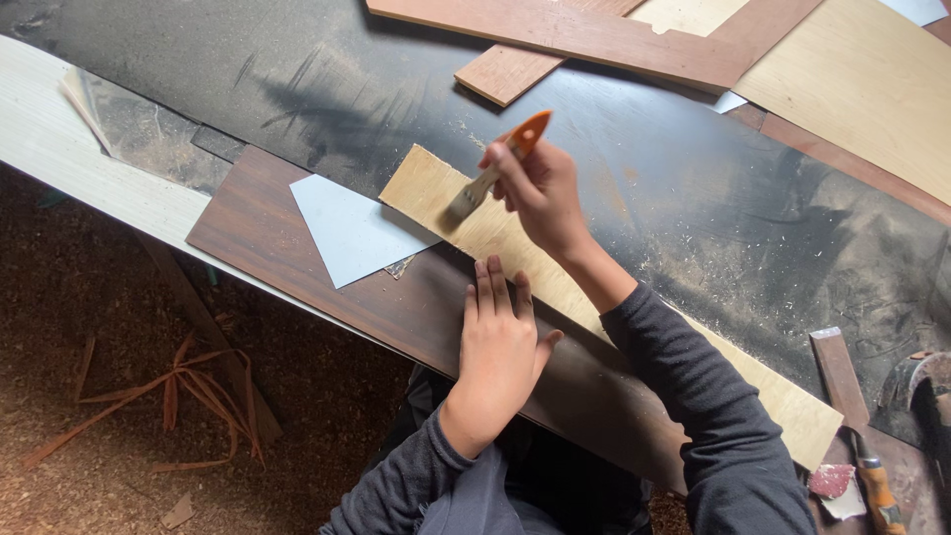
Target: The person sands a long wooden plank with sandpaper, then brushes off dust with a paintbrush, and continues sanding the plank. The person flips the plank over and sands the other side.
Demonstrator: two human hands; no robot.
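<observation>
No package, label, sign or screen showed anywhere in the view.

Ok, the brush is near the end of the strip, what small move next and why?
Probably draw the brush back along the light strip toward the right hand: its bristles sit near the far end, most of the strip is behind them, and the left hand pins it flat.
</observation>
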